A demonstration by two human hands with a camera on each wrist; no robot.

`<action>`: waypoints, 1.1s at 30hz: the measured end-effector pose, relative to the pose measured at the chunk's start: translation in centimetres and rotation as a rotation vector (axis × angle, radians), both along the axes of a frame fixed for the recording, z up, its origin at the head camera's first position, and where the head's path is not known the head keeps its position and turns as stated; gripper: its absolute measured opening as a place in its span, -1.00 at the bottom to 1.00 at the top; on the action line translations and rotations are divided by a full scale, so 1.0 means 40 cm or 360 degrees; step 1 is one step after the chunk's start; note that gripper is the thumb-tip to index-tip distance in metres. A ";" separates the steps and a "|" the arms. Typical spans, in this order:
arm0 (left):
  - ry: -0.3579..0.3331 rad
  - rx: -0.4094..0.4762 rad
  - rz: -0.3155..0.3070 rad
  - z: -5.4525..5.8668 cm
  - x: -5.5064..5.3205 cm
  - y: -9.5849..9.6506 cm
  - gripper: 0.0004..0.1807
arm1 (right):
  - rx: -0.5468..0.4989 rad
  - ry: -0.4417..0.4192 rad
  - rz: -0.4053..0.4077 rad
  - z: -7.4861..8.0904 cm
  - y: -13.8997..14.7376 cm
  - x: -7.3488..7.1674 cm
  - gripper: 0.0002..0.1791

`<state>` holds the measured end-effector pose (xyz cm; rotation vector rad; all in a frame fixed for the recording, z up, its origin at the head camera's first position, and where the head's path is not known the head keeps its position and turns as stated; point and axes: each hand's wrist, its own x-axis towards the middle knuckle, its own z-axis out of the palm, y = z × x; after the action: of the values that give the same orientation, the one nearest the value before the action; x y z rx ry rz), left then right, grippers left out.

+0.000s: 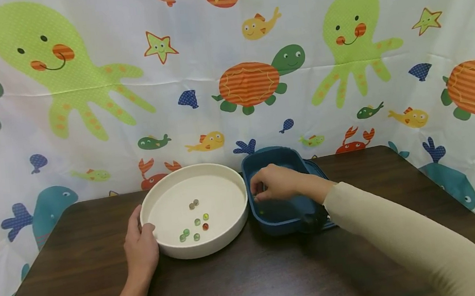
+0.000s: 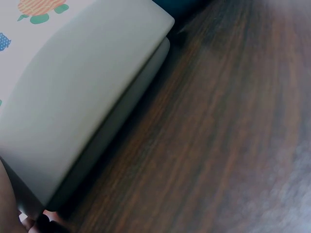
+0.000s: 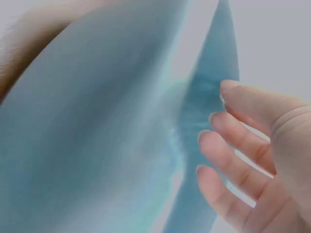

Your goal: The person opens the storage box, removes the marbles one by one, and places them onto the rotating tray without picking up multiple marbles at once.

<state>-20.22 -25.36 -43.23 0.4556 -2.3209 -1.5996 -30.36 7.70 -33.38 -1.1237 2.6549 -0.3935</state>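
Note:
A round cream tray (image 1: 226, 239) holds several glass marbles (image 1: 197, 222), mostly pale green, one of them reddish brown. My left hand (image 1: 140, 244) grips its left side, thumb over the rim and fingers along the outer wall. In the left wrist view the tray's wall (image 2: 87, 87) fills the upper left. My right hand (image 1: 274, 183) reaches down into a blue rectangular container (image 1: 273, 227), fingers bent. A greenish marble (image 1: 261, 212) lies in it below the hand. Seen from the right wrist, thumb and index fingertips (image 3: 231, 90) come together; I cannot tell whether a marble is between them.
The dark wooden table (image 1: 236, 290) carries both containers side by side near its back edge. A blue lid-like piece (image 1: 315, 168) lies under the container's right side. Behind hangs a white curtain (image 1: 197, 30) printed with sea animals.

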 end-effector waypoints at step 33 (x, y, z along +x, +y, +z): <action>0.0063 -0.0011 0.0015 -0.005 0.006 -0.002 -0.31 | -0.0132 -0.0091 0.0026 0.033 -0.200 -0.043 -0.86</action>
<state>-19.97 -25.44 -43.44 0.4289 -2.2913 -1.5813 -32.08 -0.30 -32.05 -1.1392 2.5999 -0.5289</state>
